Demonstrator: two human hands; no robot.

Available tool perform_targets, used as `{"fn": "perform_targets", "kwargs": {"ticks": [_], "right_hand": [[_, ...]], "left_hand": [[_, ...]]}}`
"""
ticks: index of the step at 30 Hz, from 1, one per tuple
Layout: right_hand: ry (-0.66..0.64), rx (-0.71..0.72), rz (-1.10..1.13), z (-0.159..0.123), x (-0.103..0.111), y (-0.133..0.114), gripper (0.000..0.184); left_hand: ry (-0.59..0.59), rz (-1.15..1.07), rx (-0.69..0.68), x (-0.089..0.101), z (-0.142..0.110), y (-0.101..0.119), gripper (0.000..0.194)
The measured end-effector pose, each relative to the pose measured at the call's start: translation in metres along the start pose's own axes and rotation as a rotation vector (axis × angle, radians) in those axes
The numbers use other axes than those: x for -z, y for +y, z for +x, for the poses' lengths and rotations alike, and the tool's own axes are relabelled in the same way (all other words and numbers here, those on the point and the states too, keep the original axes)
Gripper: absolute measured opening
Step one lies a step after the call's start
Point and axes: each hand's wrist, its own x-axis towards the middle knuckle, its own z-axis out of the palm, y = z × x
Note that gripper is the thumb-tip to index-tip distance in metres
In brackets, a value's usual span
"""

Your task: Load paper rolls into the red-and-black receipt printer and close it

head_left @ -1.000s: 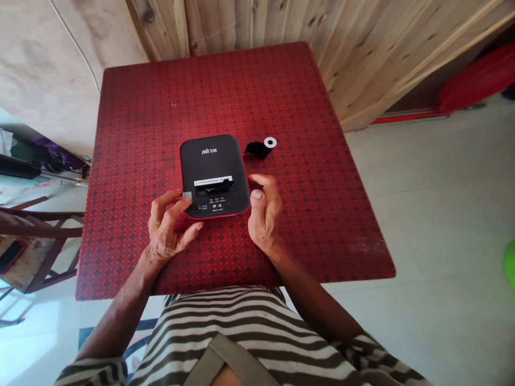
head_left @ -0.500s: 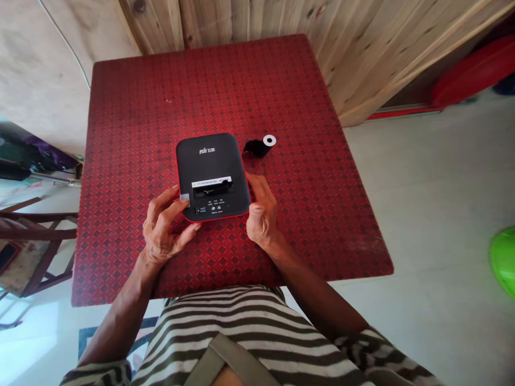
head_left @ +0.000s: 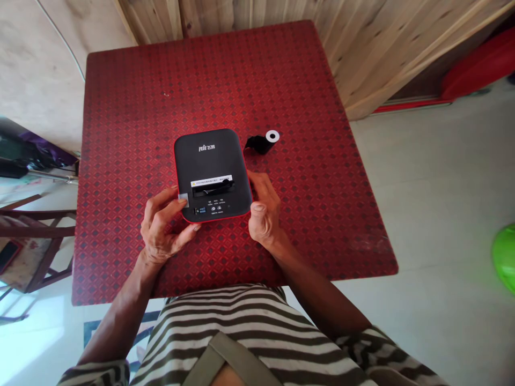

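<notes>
A black receipt printer (head_left: 213, 161) with a red edge and white lettering sits on the table in front of me. From its slot a short piece of black paper (head_left: 219, 187) sticks out, beside a white warning label. My left hand (head_left: 163, 224) grips the printer's near left corner, with a fingertip on the grey tab (head_left: 183, 200) and the thumb at the front edge. Around the right side curls my right hand (head_left: 264, 209), its fingertips partly hidden against the printer. Beyond that hand lies a paper roll (head_left: 269, 140), black outside with a white end and a loose tail.
The table (head_left: 322, 177) has a red patterned cover. A plank wall (head_left: 249, 13) stands behind it. To the left is a wooden chair (head_left: 40, 233) with a phone-like object on its seat; a green round object (head_left: 505, 257) is on the right.
The view has shifted slightly, so the table looks a little larger. Both hands keep their hold on the printer, and the paper roll lies where it was.
</notes>
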Motion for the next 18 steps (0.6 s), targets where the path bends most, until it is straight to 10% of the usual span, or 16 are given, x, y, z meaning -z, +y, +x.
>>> {"fn": "perform_targets", "kwargs": {"ticks": [18], "right_hand": [[0.011,0.029,0.02,0.0008,-0.0011,0.003,0.07]], "left_hand": [[-0.017,-0.118,0.13,-0.0044,-0.0025,-0.0013,0.044]]}}
